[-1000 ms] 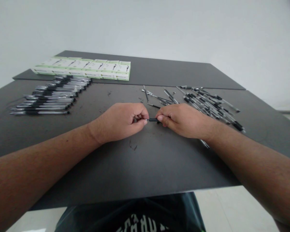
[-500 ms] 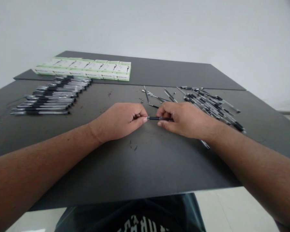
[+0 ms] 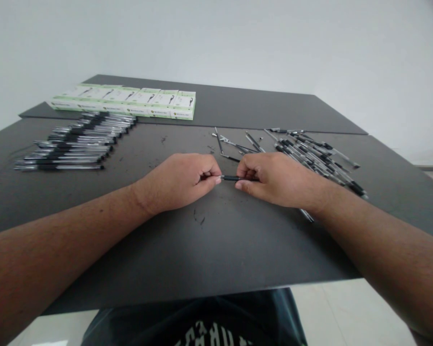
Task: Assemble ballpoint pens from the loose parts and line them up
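Between my hands, just above the grey table, a pen [image 3: 229, 178] with a black grip lies level. My left hand [image 3: 187, 181] pinches its left tip between thumb and fingers. From the other side my right hand [image 3: 274, 179] is closed round the barrel by the black grip; my fingers hide the pen's right end. Beyond the right hand lies a loose pile of pens [image 3: 319, 158], pointing mostly the same slanting way. Several thin pen parts [image 3: 234, 144] are scattered just behind the hands.
At left, a neat row of clear pens with black grips [image 3: 75, 142] lies on the table [image 3: 202, 259]. Behind it stand white and green boxes [image 3: 130, 102] printed with pens. Small dark scraps [image 3: 199, 218] lie in front of my left hand. A wall rises behind.
My right hand's fingers have shifted slightly along the pen, covering a bit more of the black grip. My left hand keeps its pinch on the tip.
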Demonstrator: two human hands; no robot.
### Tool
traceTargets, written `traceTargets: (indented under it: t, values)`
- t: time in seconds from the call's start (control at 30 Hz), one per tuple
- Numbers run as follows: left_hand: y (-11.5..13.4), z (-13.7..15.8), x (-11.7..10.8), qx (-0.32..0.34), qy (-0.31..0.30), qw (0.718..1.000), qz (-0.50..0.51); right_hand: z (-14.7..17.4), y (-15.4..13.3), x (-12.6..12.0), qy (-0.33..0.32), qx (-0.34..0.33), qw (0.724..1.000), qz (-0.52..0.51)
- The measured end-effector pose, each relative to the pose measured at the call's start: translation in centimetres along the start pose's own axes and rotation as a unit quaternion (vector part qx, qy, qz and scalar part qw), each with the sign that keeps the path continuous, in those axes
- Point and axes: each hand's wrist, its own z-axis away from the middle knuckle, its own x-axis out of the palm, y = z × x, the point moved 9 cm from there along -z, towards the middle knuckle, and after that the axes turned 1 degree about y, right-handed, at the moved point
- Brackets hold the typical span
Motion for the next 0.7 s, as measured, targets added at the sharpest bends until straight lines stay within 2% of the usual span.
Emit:
traceTargets:
  t: [0.17,0.37,0.53,0.7]
  values:
    - [0.12,0.07,-0.1,0.009,0.01,1.0,0.001,-0.03,-0.64,0.59,-0.035,-0.032,0.997,0.056]
    - [0.15,0.07,0.0,0.012,0.006,1.0,0.001,-0.1,-0.26,0.2,-0.02,-0.003,1.0,0.016]
    - [0.21,0.09,0.03,0.014,0.007,1.0,-0.001,-0.06,-0.73,0.67,-0.043,-0.032,0.997,0.058]
    - [0.15,0.05,0.14,0.012,0.004,1.0,0.0,-0.05,-0.3,0.39,-0.026,-0.006,1.0,0.01]
